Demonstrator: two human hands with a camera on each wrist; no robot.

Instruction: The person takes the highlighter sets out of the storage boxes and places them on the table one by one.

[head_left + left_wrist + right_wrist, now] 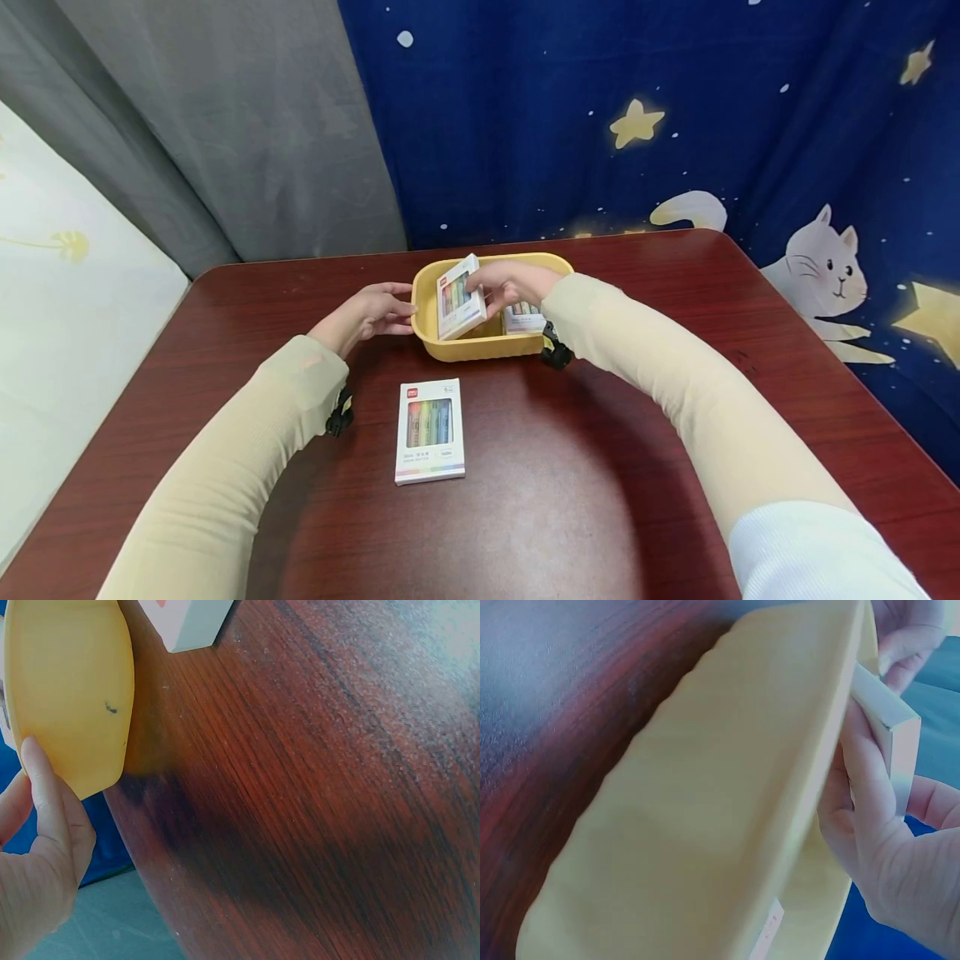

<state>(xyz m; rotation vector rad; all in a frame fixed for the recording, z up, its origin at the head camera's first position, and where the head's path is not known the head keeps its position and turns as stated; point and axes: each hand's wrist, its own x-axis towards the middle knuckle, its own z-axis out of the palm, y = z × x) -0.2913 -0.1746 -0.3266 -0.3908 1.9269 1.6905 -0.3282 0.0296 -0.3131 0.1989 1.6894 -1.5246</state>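
By our counter's far edge (637,243), the right hand (513,281) grips a white rectangular cardboard box (457,308) whose tilt could snag the yellow plastic basket (483,349) our straight-fingered left hand (377,311) touches.

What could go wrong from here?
1. The tilted pen box in the right grip might catch on the rim of the yellow basket.
2. It could bump the second pen box inside that basket.
3. The left grip touches just one end, so the basket may slide if pushed.
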